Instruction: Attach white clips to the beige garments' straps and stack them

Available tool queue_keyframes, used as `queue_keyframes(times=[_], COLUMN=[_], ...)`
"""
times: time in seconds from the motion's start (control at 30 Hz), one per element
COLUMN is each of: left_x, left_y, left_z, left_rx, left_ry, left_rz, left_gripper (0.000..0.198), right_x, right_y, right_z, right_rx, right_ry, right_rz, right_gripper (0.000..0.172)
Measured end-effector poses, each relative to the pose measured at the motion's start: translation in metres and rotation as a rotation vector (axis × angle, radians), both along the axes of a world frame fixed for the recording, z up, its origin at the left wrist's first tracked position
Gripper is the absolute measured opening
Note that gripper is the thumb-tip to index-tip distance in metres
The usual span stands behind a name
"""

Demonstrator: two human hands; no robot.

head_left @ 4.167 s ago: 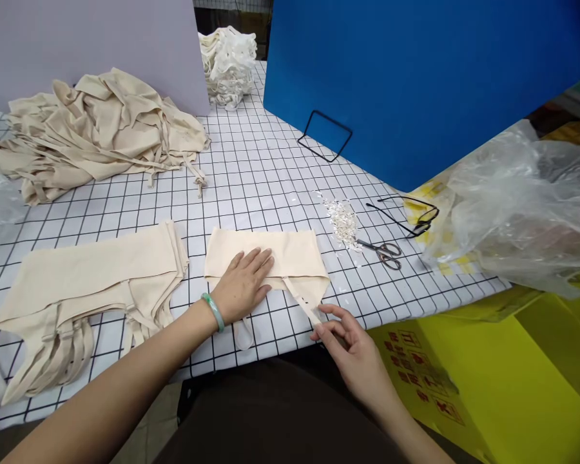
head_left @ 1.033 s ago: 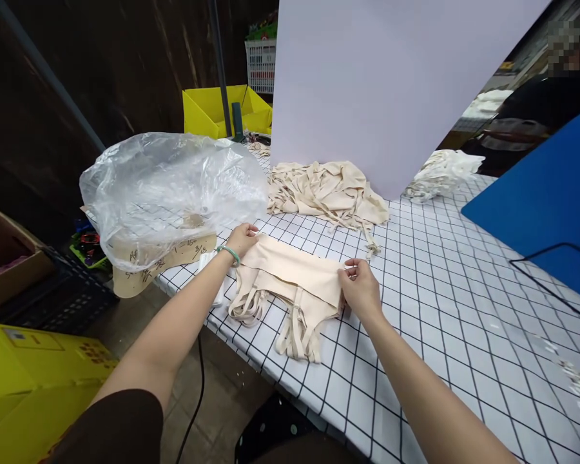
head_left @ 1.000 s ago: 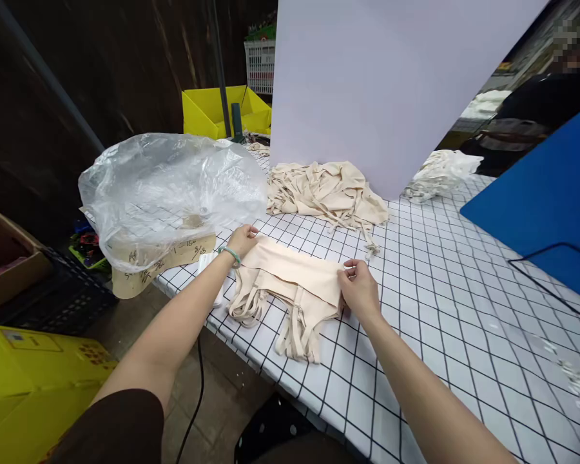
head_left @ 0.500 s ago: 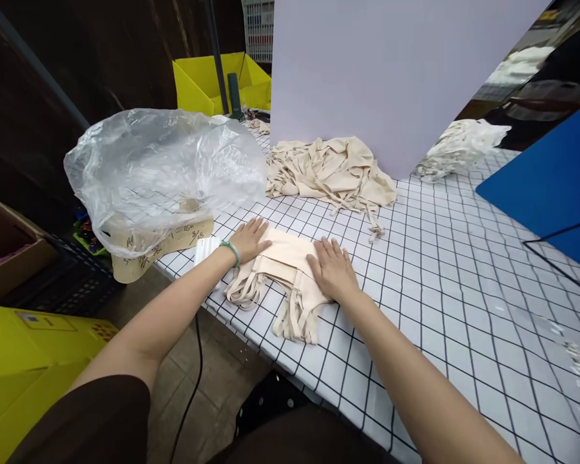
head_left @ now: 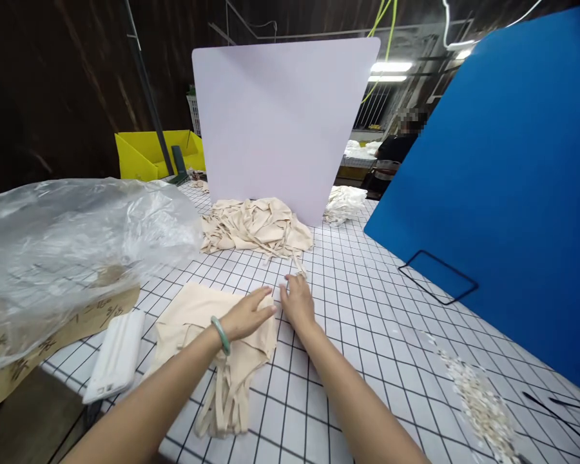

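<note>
In the head view, the left hand (head_left: 248,316) is spread, its thumb standing well clear of its extended fingers, and it hangs over the right end of a stack of folded beige garments (head_left: 198,303); whether its underside meets the fabric cannot be told. The right hand (head_left: 298,300) is loosely curved, thumb and index fingertips parted, just past the stack's far right corner and near a strap end trailing from a pile of beige garments (head_left: 265,222); contact there cannot be told either. The stack lies by the near left edge of the table (head_left: 341,283), which wears a smooth white cloth ruled in black squares. Its fabric looks matte and soft, and narrow straps (head_left: 227,403) gather in a limp bunch toward the near edge. A smooth green bangle (head_left: 221,335) rings the left wrist. Left of the stack sit a ribbed white plastic box (head_left: 118,354) and stiff tan paper (head_left: 91,316) bearing handwriting, which overhangs the left edge beneath a crinkled, glossy clear plastic bag (head_left: 77,225). The crumpled pile rests against a flat lavender board (head_left: 275,122). Toward the right edge, tiny pale snippets (head_left: 483,403) form a loose heap before a blue board (head_left: 502,174).
</note>
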State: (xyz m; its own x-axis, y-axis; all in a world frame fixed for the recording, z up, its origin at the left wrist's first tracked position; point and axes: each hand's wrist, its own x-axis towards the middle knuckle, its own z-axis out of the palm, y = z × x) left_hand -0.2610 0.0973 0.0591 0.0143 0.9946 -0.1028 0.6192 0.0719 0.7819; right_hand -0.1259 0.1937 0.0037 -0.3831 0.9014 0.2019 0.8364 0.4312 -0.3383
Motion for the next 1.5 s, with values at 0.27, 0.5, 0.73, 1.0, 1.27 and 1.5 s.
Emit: queue_keyframes(times=[0.27,0.5,0.73,1.0,1.27,1.5], left_x=[0.068,0.052,0.061,0.061,0.075,0.124], left_y=[0.12,0.217,0.252,0.225,0.214,0.082], left_z=[-0.033,-0.028,-0.014,-0.004,0.037,0.083], left_rx=[0.039,0.243,0.223,0.241,0.276,0.131], left_ry=[-0.308,0.179,0.632,0.821,0.672,-0.388], left_rz=[0.334,0.292,-0.098,-0.209,-0.294,-0.43], left_gripper=[0.032,0.039,0.026,0.038,0.017,0.044], right_x=[0.034,0.066,0.121,0.118,0.165,0.138], right_y=[0.098,0.069,0.057,0.032,-0.014,-0.046], right_z=[0.013,0.018,0.025,0.035,0.037,0.054], right_rx=[0.002,-0.063,-0.158,-0.184,-0.284,-0.291], right_ry=[-0.069,-0.087,0.061,0.206,0.33,0.686], right_rz=[-0.008,0.159,0.21,0.216,0.139,0.048], right_gripper=[0.021,0.019,0.012,0.018,0.017,0.061])
